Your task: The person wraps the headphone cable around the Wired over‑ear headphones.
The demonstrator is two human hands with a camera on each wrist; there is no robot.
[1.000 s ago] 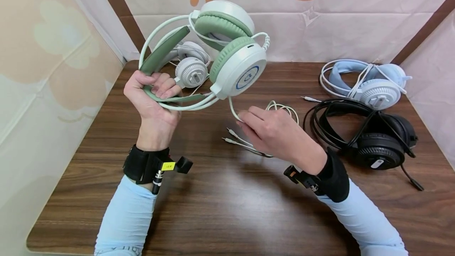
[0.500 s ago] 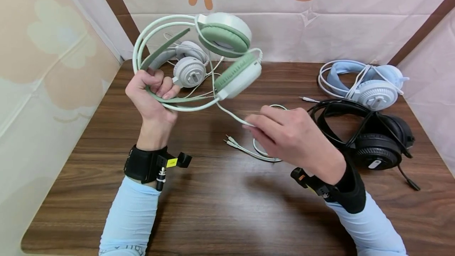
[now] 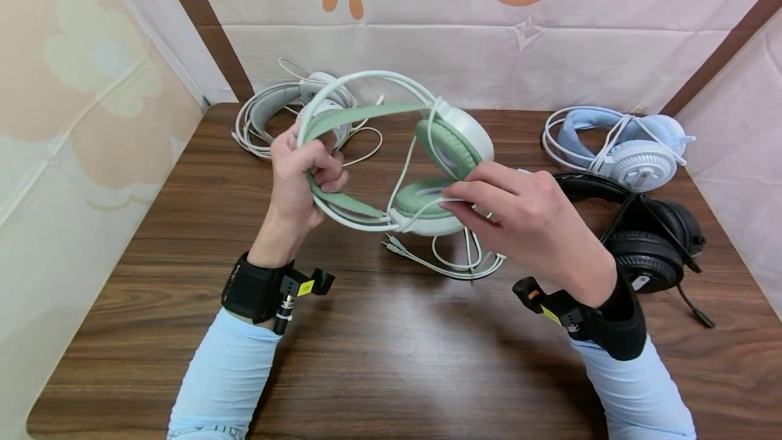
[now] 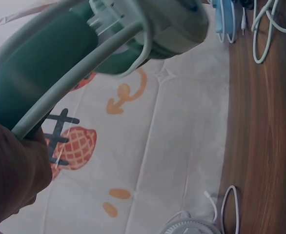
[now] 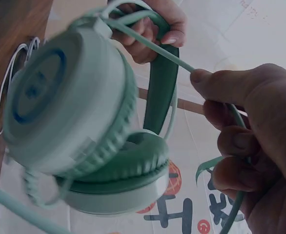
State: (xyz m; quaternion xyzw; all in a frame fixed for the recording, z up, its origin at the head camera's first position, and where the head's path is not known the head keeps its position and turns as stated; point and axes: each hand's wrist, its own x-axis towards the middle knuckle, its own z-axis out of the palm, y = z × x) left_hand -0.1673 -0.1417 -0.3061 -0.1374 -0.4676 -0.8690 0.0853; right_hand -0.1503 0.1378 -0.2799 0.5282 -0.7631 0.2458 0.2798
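In the head view, my left hand (image 3: 302,178) grips the headband of mint-green and white headphones (image 3: 469,131), held above the table. Their two padded ear cups point right. Between thumb and fingers, my right hand (image 3: 528,226) pinches the pale green cable (image 3: 427,209), drawn in front of the lower ear cup. Another strand crosses the headband's opening. Below, the cable's two plugs (image 3: 394,243) and a loose loop are near the tabletop. The right wrist view shows the cable (image 5: 157,48) running taut from the headband side into my right fingers (image 5: 231,141).
Grey headphones (image 3: 269,108) with a coiled white cable lie at the back left, partly behind my left hand. Light blue headphones (image 3: 641,167) are at the back right of the wooden table (image 3: 391,358). A black headset (image 3: 647,257) with a microphone lies before them, partly behind my right hand.
My left hand has moved right and turned the headphones, bringing the ear cups lower and rightward. My right hand has moved right and drawn the pinched cable across the lower ear cup.
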